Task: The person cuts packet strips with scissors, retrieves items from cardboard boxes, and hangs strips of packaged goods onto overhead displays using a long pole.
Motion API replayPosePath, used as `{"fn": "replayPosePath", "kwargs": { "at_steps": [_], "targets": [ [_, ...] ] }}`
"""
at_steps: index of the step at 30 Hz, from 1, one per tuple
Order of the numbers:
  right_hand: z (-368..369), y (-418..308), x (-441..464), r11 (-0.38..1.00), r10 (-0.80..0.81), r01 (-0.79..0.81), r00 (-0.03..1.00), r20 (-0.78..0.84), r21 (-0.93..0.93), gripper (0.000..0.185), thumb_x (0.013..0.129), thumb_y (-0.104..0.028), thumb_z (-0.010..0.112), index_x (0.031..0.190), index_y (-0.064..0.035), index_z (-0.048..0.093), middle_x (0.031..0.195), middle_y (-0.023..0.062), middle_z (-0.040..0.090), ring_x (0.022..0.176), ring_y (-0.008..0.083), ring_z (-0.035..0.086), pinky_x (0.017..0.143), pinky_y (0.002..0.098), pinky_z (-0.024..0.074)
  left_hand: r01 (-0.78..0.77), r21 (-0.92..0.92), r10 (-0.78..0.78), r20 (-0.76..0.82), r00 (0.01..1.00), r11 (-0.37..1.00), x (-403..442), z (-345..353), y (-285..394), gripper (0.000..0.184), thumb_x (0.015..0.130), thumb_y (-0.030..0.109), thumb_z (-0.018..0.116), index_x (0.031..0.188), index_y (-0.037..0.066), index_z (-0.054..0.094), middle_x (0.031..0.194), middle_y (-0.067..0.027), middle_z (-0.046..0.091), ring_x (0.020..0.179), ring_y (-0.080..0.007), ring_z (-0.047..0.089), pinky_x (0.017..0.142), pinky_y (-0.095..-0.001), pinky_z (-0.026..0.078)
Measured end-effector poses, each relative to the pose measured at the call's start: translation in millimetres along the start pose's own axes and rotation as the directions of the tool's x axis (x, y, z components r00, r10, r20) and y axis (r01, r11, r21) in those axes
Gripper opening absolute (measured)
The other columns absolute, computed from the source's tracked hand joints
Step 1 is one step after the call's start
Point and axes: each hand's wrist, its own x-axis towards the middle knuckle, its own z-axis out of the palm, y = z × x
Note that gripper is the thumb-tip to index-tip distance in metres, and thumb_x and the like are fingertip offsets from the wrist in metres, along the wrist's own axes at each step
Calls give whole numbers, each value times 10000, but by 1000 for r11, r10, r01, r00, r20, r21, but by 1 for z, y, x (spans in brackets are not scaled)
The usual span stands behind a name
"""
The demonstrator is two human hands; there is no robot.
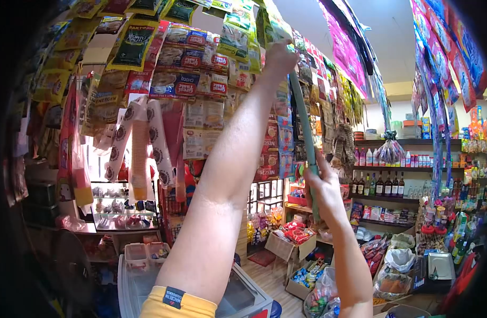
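Observation:
My left hand (282,57) is raised high among the hanging goods, its fingers closed at the lower part of a strip of green and white sachets (274,25). Exactly how the fingers grip it is hard to see. Lower and to the right, my right hand (324,185) is wrapped round a long grey-green pole (303,114). The pole stands nearly upright, and its top end comes close beside my left hand. Strips of coffee sachets (182,61) hang to the left of my raised forearm.
A glass-topped case (238,291) with plastic tubs stands below. Open cartons (299,241) of packets sit on the floor, with filled bags (400,259) at the right. Shelves (407,168) of bottles line the back wall. More sachet strips (439,47) hang at the upper right.

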Motion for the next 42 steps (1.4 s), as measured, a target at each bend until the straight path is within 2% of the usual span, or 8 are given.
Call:
{"fn": "replayPosePath", "kwargs": {
  "at_steps": [12, 15, 21, 24, 32, 35, 39, 42],
  "targets": [
    [0, 57, -102, 983, 129, -127, 992, -13, 132, 658, 825, -65, 530, 1409, -90, 228, 654, -43, 456, 465, 25, 387, 401, 184, 333, -4, -142, -9, -96, 995, 990, -16, -3, -32, 439, 655, 162, 731, 1060, 30, 626, 987, -129, 642, 843, -178, 616, 746, -278, 478],
    [6, 76, -125, 978, 151, -147, 988, -21, 149, 691, 822, -49, 574, 1413, -117, 222, 755, -26, 478, 494, 27, 403, 410, 183, 346, 17, -37, -22, -148, 989, 999, -37, 3, -27, 412, 667, 123, 674, 1052, -10, 612, 917, -189, 611, 851, -321, 602, 785, -361, 473],
    [3, 129, -148, 961, 186, -164, 979, -81, 225, 506, 736, 24, 595, 1218, -18, 446, 790, -3, 515, 571, 52, 489, 485, 199, 426, -65, -58, 44, -310, 950, 996, -91, 17, -43, 427, 651, 82, 655, 1053, -42, 586, 1050, -229, 515, 965, -349, 527, 846, -375, 426],
    [-7, 157, -163, 958, 207, -185, 975, -78, 219, 456, 714, 32, 586, 1155, -6, 478, 806, 6, 521, 585, 62, 497, 495, 209, 435, -140, -48, 115, -346, 931, 989, -113, 25, -50, 454, 695, 70, 692, 1104, -68, 550, 942, -122, 555, 815, -199, 576, 709, -310, 460],
    [-44, 232, -268, 949, 199, -260, 932, -302, -176, 199, 694, -18, 603, 860, -19, 493, 579, -3, 461, 438, 70, 443, 385, 216, 351, -92, -101, 56, -319, 946, 991, -149, 6, -44, 371, 754, 77, 654, 1117, 48, 582, 1019, -102, 515, 970, -207, 513, 857, -318, 394],
    [-58, 220, -297, 933, 141, -229, 943, -303, -278, 242, 787, -79, 575, 1019, -27, 532, 690, -3, 489, 573, 89, 465, 520, 229, 397, -92, -52, 70, -322, 944, 994, -141, -2, -48, 358, 754, 63, 650, 1107, 58, 591, 1014, -93, 519, 971, -208, 514, 871, -314, 392],
    [-65, 195, -297, 880, 411, -467, 841, -352, -86, 193, 790, -124, 617, 934, -37, 520, 720, 50, 524, 667, 148, 532, 621, 299, 456, -13, -66, -4, -243, 970, 998, -136, -1, -60, 388, 731, 27, 663, 1111, 56, 592, 1021, -90, 544, 990, -201, 515, 888, -303, 388],
    [-64, 216, -276, 952, 301, -296, 858, -417, 78, 190, 714, -48, 617, 857, -25, 494, 572, -9, 452, 426, 62, 426, 377, 210, 342, -72, 265, 173, -381, 908, 962, -134, 13, -77, 413, 667, 27, 663, 1073, 76, 602, 934, -143, 541, 928, -288, 513, 831, -350, 407]
  ]
}}
